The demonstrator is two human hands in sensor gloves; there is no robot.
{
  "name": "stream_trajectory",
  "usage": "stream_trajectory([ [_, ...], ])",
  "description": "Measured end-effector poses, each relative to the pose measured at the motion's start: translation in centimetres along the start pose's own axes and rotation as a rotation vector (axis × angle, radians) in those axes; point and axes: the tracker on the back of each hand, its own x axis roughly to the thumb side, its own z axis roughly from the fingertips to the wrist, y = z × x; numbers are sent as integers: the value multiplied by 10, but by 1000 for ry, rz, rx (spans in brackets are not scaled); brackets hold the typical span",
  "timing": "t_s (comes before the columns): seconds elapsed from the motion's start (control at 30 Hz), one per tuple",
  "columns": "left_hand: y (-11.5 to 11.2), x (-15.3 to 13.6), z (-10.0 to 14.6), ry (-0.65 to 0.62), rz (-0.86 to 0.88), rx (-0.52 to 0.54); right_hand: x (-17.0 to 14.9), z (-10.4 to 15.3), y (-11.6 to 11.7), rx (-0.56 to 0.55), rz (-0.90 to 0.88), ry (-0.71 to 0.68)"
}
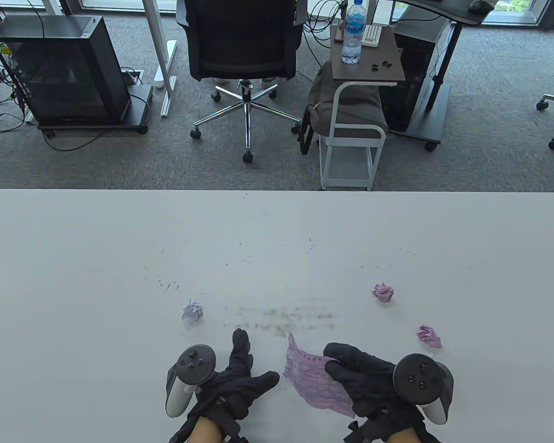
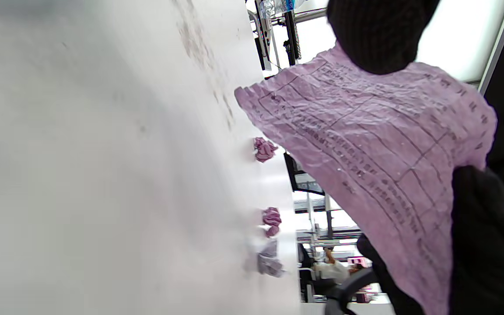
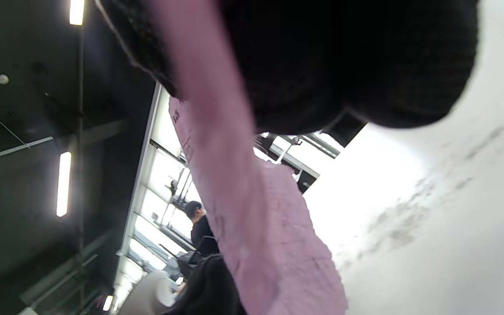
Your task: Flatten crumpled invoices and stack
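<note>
A partly flattened pink invoice (image 1: 311,380) is lifted at a tilt near the table's (image 1: 74,258) front edge. My right hand (image 1: 346,364) pinches its right side, fingers curled over it. In the left wrist view the invoice (image 2: 365,144) shows printed lines and creases, with gloved fingers (image 2: 379,35) over its top. The right wrist view has the invoice (image 3: 256,227) running under my gloved fingers (image 3: 344,65). My left hand (image 1: 254,364) lies on the table just left of the sheet, fingers spread, holding nothing. Three crumpled balls wait: one pale (image 1: 192,311), two pink (image 1: 383,292) (image 1: 429,336).
Grey smudges (image 1: 286,318) mark the table between the balls. Beyond the far edge stand an office chair (image 1: 244,41), a small side table with a water bottle (image 1: 353,32), and a black computer case (image 1: 60,69). A person (image 3: 199,227) sits far off.
</note>
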Motion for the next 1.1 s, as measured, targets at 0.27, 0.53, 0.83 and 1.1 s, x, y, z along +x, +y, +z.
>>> stream_trajectory([
  [0.27,-14,3,-5,-157,419,-191,-11,0,-5,16,-187,30],
  [0.53,-3,20,2,-241,251,-55,-25,1,-7,-25,-38,154],
  [0.83,-4,33,5,-205,-172,85,-34,2,-3,-55,171,221],
  [1.1,-11,50,10,-222,-499,157,-27,1,8,-66,374,198],
])
